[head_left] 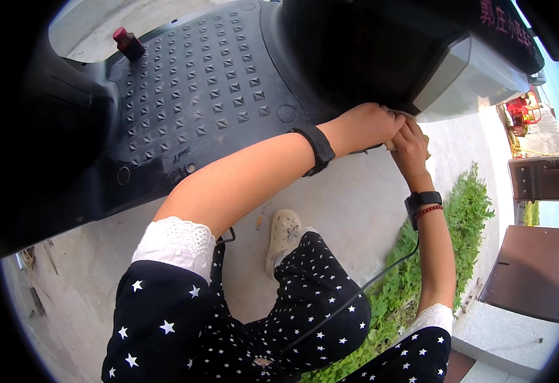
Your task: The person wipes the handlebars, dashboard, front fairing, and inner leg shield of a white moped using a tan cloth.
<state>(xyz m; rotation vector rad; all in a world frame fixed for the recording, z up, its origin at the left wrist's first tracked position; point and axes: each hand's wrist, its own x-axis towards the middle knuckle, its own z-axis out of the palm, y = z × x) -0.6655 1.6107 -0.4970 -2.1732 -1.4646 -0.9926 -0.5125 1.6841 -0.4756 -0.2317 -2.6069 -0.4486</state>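
Observation:
My left hand (370,125) reaches across from the left, fingers closed, a black band round its wrist. It meets my right hand (411,150) just below the lower corner of a dark vehicle's white lamp housing (467,73). The right fingers are curled round a pale tan, cloth-like piece (391,146), of which only small edges show. What the left fingers pinch, if anything, is hidden where the hands meet. On the right wrist sit a black band and a red bead bracelet (430,209).
Left of my arms spreads the vehicle's black studded footboard (193,96). A small dark bottle with a red cap (128,45) stands at its far left edge. Green plants (394,287) grow along the concrete ground to the right. A thin black cable (381,274) hangs from my right wrist.

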